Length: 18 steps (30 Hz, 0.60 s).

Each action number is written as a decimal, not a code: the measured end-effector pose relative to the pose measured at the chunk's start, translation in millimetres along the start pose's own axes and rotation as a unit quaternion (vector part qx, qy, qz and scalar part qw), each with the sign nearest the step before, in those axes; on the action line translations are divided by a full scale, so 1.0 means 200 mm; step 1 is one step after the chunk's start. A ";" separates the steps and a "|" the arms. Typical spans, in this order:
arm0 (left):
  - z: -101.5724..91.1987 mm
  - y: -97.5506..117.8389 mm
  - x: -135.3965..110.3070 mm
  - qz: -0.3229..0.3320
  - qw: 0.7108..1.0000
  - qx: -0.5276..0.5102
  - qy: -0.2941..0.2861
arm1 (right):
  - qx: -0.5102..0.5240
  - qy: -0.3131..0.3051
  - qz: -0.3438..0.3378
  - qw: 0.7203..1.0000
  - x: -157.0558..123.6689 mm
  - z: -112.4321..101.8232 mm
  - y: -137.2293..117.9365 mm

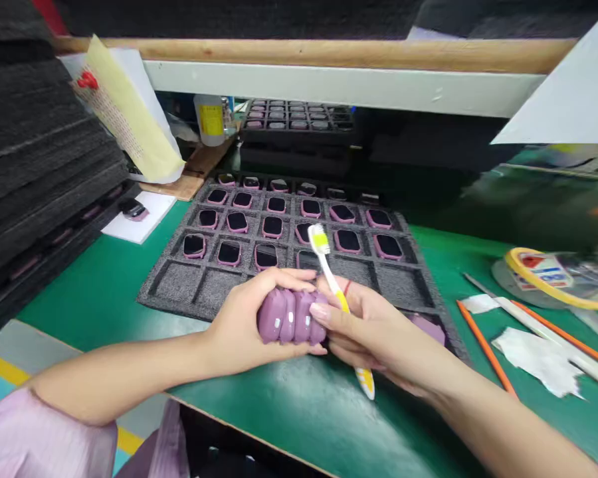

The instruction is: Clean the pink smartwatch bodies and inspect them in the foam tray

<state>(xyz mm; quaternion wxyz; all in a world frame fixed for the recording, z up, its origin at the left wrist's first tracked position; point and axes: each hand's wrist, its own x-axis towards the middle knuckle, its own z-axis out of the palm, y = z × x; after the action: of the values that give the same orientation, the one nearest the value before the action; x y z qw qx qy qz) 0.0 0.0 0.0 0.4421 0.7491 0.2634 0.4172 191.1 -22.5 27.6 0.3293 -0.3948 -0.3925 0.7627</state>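
My left hand is wrapped around a row of several purple watch cases, pressed side by side with their edges facing me. Small pale rectangles show on those edges. My right hand grips a white and yellow toothbrush, its bristles pointing up and away. The right thumb also touches the right end of the row. Just beyond both hands lies a grey foam tray with purple-framed, dark-faced watches in its compartments.
Stacked dark foam trays rise at the left, beside a watch on a white pad. At the right lie orange sticks, torn white paper and a yellow tape roll. A shelf edge crosses above the table.
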 end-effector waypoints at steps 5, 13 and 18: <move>0.00 0.00 0.02 -0.027 1.000 0.002 -0.007 | 0.019 -0.006 0.000 1.000 0.02 -0.02 -0.01; -0.01 0.02 0.03 -0.063 0.998 0.005 -0.005 | 0.025 -0.009 0.005 1.000 0.02 -0.01 0.01; -0.01 0.03 0.03 -0.118 0.993 0.013 0.015 | -0.102 0.036 -0.022 0.994 -0.01 -0.01 -0.01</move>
<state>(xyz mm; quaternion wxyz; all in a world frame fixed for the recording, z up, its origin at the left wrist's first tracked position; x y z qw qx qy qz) 1.4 2.6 8.3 0.4743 0.7121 0.3624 0.3696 193.0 -22.1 29.3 0.3177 -0.4448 -0.4645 0.6967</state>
